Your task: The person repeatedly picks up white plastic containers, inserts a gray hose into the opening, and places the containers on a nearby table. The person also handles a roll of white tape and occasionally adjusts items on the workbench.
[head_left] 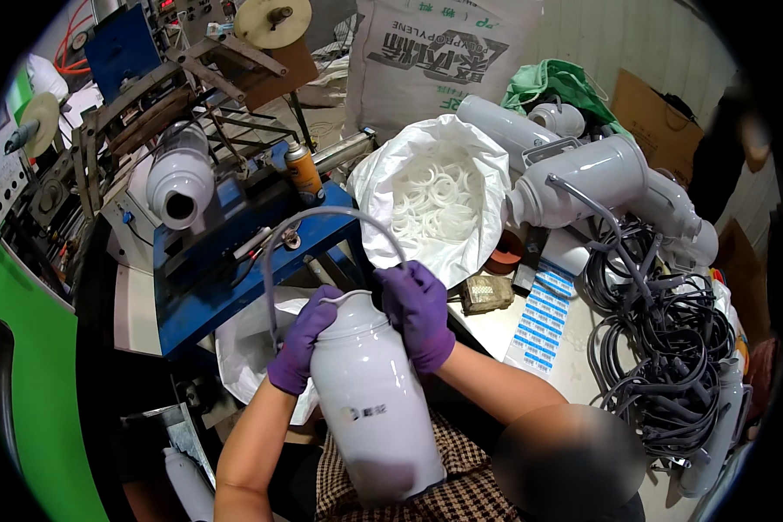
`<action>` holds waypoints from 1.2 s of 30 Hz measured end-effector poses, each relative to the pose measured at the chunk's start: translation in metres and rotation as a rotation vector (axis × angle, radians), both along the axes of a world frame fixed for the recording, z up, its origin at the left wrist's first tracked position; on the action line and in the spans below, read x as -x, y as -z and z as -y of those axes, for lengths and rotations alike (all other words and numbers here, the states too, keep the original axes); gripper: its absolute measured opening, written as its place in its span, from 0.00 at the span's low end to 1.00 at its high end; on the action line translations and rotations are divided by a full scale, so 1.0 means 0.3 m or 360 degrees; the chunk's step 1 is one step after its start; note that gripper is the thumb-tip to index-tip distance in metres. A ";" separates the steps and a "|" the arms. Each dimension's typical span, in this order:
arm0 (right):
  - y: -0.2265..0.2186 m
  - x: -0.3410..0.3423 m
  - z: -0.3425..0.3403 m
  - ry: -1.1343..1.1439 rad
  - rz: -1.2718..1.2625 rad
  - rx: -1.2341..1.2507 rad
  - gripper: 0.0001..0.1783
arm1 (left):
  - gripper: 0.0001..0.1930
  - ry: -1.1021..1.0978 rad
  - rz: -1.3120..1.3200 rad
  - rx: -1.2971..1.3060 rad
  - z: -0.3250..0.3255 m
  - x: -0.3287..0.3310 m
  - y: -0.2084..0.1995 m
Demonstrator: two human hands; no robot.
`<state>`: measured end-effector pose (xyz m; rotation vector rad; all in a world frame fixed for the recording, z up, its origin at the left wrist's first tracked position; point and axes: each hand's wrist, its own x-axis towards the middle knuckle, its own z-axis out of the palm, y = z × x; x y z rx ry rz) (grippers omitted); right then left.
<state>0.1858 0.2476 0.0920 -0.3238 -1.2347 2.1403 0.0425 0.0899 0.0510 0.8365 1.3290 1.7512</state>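
A light grey thermos flask shell stands tilted on my lap, mouth upward, with a small dark mark on its side. My left hand, in a purple glove, is closed around the left side of its neck. On the other side my right hand, also gloved, has its fingers bent around one end of a grey arched handle and rests against the neck. The handle loops above the mouth, its other end reaching down beside my left hand. A thin pale rim or ring shows at the mouth.
Ahead is a white bag of white plastic rings. More grey flask shells lie to the right, above a heap of dark grey handles and a label sheet. Leftward stands a blue machine bench with a spray can.
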 end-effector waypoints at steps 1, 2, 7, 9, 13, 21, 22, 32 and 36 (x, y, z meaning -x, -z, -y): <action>0.074 0.015 -0.048 -0.0002 -0.0064 -0.0014 0.12 | 0.21 -0.0050 -0.0194 0.0068 -0.019 0.010 0.035; 0.137 0.038 -0.098 -0.0035 -0.0071 -0.0243 0.12 | 0.17 -0.0219 -0.0211 -0.0017 -0.050 0.001 0.048; 0.285 0.037 -0.201 -0.0684 -0.0316 -0.0378 0.25 | 0.19 -0.1284 -0.1794 -0.0233 -0.106 -0.021 0.015; 0.291 0.019 -0.218 -0.0850 -0.0359 0.0179 0.25 | 0.19 -0.1168 -0.2279 -0.0473 -0.053 0.026 -0.021; 0.307 0.003 -0.197 -0.0738 -0.0579 0.0131 0.26 | 0.28 0.0153 0.0881 -0.1286 -0.056 -0.021 -0.038; 0.284 0.016 -0.159 -0.1184 -0.0766 0.0756 0.37 | 0.24 -0.0121 -0.0243 -0.0377 -0.005 -0.042 -0.070; 0.282 0.017 -0.154 -0.1203 -0.0766 0.0796 0.39 | 0.24 -0.0093 -0.0267 -0.0379 0.002 -0.057 -0.094; 0.279 0.001 -0.149 -0.1110 -0.0639 0.0640 0.39 | 0.30 -0.0167 -0.2215 -0.0669 0.018 -0.155 -0.226; 0.231 0.046 -0.075 -0.0905 -0.0848 -0.0410 0.31 | 0.05 0.0336 -0.2886 -0.0839 0.112 -0.201 -0.233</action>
